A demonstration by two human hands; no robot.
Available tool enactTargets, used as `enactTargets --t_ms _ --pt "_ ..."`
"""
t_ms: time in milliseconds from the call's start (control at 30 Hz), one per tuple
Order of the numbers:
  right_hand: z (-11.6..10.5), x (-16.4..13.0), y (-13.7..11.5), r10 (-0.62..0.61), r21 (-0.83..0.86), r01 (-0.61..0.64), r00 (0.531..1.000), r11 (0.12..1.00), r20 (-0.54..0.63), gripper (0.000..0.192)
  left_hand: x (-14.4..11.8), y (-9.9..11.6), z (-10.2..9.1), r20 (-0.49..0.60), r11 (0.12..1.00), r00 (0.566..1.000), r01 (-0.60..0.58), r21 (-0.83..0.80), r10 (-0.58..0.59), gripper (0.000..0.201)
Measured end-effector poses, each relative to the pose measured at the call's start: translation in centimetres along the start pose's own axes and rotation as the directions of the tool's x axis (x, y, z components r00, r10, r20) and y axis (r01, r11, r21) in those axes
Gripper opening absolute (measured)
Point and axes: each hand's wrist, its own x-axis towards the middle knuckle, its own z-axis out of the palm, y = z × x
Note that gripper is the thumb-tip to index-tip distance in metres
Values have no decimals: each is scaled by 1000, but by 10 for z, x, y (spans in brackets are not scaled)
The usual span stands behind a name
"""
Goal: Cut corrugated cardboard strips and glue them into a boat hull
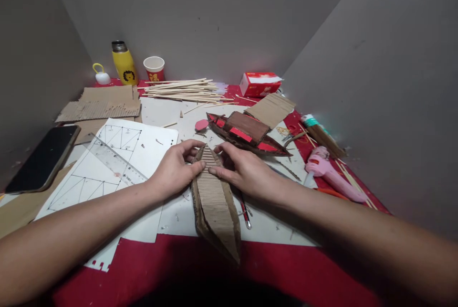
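A long cardboard boat hull [215, 197] with a ribbed inner surface and pointed ends lies lengthwise in front of me. My left hand [179, 161] grips its left side close to the far tip, thumb on the ribbed floor and fingers round the outer wall. On the opposite side my right hand [246, 168] pinches the right wall, its thumb almost meeting the left one. Just beyond the right hand rests a finished-looking brown model boat [248, 132] with red panels and a curved roof. Under the hull's right side a red pen-like tool [246, 211] partly shows.
Left are a drawing sheet [82, 168], a clear ruler [116, 161], a phone [43, 159] and cardboard pieces [103, 106]. At the back stand a yellow bottle [124, 66], a paper cup [154, 69], wooden sticks [182, 89] and a tissue pack [261, 85]. A pink glue gun [331, 175] lies right.
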Motion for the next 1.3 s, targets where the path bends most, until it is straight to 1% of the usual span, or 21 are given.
enactTargets --t_ms 100,167,200,267,300,333,400,467,500,533,600,667,733,800,933,1033,1067,1133,1200,1233,1300 --pt "-5 3 -2 -47 -6 47 995 999 91 11 -2 2 1 -16 1000 1000 0 2 0 34" --pt "-9 5 -3 -74 39 70 991 997 112 12 -3 6 2 -36 1000 999 -19 -3 18 32" --pt "-11 6 -3 -82 71 75 992 995 101 12 -3 8 2 -51 999 998 -32 -4 32 31" --pt "-15 8 -3 -98 126 92 994 988 41 12 -4 12 3 -67 999 997 -43 -30 40 31" --pt "-16 8 -3 -105 141 103 995 985 2 11 -4 14 3 -50 998 999 -24 -61 21 33" --pt "-17 9 -3 -106 148 110 994 983 -38 10 -5 15 3 -10 995 1000 14 -100 -15 35" --pt "-18 12 -2 -87 148 102 991 984 -105 9 -5 14 3 95 981 991 109 -163 -94 38" --pt "-17 14 -1 -49 195 72 991 978 -121 9 -4 12 3 161 971 977 165 -175 -137 39" --pt "-16 14 0 -27 264 52 995 963 -96 9 -4 11 3 167 971 976 171 -169 -143 40" --pt "-15 15 0 -11 356 27 999 934 -47 8 -4 10 3 163 972 976 170 -162 -144 40" --pt "-13 15 -1 3 537 -33 998 843 57 8 -4 10 3 154 972 977 172 -158 -148 40" --pt "-12 15 -2 7 657 -81 993 750 114 12 -4 10 3 149 971 978 174 -167 -149 39" --pt "-12 15 -3 24 715 -110 991 690 130 17 -5 10 3 149 968 978 174 -180 -148 38" --pt "-11 16 -5 42 749 -132 989 649 138 22 -6 9 2 151 968 978 172 -183 -145 38" --pt "-9 16 -7 41 785 -113 993 609 112 20 -8 9 3 130 977 984 141 -163 -120 32" --pt "-13 16 -8 8 772 -95 993 628 116 17 -8 10 3 125 983 990 90 -161 -70 31" --pt "-16 16 -8 -1 752 -85 994 653 114 17 -8 11 3 124 984 990 79 -158 -60 32" --pt "-22 15 -8 -23 678 -46 995 734 93 18 -8 12 3 120 988 991 68 -142 -51 34" --pt "-27 14 -8 -54 578 19 998 816 43 20 -9 14 3 119 990 992 66 -124 -51 35" --pt "-29 13 -8 -73 539 53 997 841 16 20 -9 14 3 120 991 991 71 -113 -57 35" --pt "-30 13 -7 -99 519 96 995 850 -21 19 -10 15 3 131 992 989 87 -88 -75 36"
